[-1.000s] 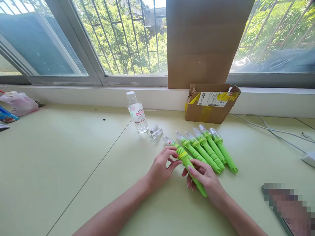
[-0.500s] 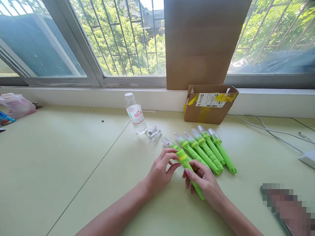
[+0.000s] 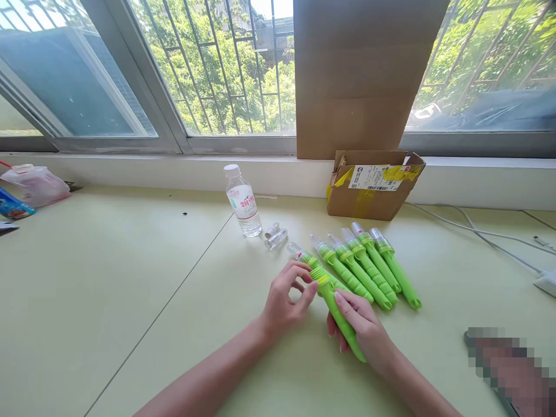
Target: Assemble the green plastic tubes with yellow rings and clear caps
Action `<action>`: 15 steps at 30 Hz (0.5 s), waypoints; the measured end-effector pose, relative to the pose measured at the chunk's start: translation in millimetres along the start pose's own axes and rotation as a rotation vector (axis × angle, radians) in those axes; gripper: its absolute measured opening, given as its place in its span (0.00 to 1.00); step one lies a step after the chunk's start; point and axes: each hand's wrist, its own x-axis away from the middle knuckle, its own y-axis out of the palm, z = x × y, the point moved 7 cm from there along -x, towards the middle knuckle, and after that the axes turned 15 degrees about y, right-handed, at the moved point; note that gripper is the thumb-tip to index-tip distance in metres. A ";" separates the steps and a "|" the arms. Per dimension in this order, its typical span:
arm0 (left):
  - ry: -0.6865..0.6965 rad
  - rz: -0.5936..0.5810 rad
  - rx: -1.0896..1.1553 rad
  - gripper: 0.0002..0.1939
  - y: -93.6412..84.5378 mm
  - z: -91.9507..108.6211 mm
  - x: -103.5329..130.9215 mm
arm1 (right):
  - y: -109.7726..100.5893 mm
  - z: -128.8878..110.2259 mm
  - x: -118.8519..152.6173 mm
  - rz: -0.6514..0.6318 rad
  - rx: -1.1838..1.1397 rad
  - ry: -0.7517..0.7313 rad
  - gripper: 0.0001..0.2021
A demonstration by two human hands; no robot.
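Observation:
My right hand [image 3: 362,327] is closed around the shaft of a bright green torch-like stick [image 3: 336,310], which points up and to the left. Its threaded end is uncapped, with a yellow ring [image 3: 322,280] below the threads. The fingers of my left hand [image 3: 290,295] are curled at that end, thumb and forefinger pinching at the ring's edge. Behind it, partly covered, lies a similar green stick with a clear cap [image 3: 296,250]. Several more capped green sticks [image 3: 369,266] lie side by side to the right.
Two loose clear caps [image 3: 276,239] lie beside a water bottle [image 3: 244,202]. An opened cardboard box [image 3: 369,200] stands against the wall below the window. A white cable [image 3: 486,231] runs at the right, above a blurred phone-like object [image 3: 508,365]. A plastic bag [image 3: 37,185] is at far left.
The held green stick has tilted slightly, its lower end moving down and right. My left thumb has come up closer to the yellow ring. The whole view has shifted slightly.

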 end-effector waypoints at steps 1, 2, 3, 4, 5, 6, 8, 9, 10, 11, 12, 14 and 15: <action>-0.087 0.040 0.096 0.07 -1.6 -5.2 0.3 | -1.7 0.3 0.0 0.016 -0.022 -0.002 0.20; -0.175 0.086 0.200 0.08 -3.0 -11.2 1.1 | -3.5 0.7 0.0 0.031 -0.048 -0.001 0.21; -0.257 0.136 0.302 0.10 -4.3 -17.5 2.0 | -5.1 1.1 0.0 0.043 -0.071 0.001 0.21; -0.326 0.185 0.396 0.11 -5.4 -23.5 2.9 | -6.2 1.3 0.1 0.052 -0.092 0.003 0.22; -0.383 0.229 0.471 0.11 -6.5 -28.9 3.5 | -6.9 1.6 0.2 0.054 -0.106 0.008 0.22; -0.428 0.268 0.529 0.11 -7.4 -33.5 3.9 | -7.2 1.9 0.2 0.055 -0.116 0.014 0.22; -0.485 0.332 0.599 0.12 -9.6 -40.1 4.0 | -7.3 2.2 0.4 0.052 -0.132 0.023 0.22; -0.502 0.357 0.617 0.12 -10.6 -42.0 3.8 | -7.3 2.3 0.4 0.051 -0.139 0.026 0.22; -0.515 0.378 0.629 0.12 -11.5 -43.2 3.7 | -7.1 2.3 0.5 0.051 -0.144 0.030 0.22; -0.526 0.396 0.638 0.12 -12.2 -43.8 3.5 | -6.8 2.3 0.5 0.050 -0.146 0.034 0.22; -0.535 0.410 0.647 0.12 -12.6 -44.1 3.4 | -6.6 2.1 0.6 0.051 -0.145 0.035 0.22; -0.551 0.431 0.660 0.12 -13.2 -44.6 3.4 | -6.2 1.4 0.5 0.053 -0.132 0.037 0.22; -0.557 0.437 0.664 0.11 -13.4 -44.9 3.6 | -5.9 0.9 0.4 0.052 -0.125 0.035 0.22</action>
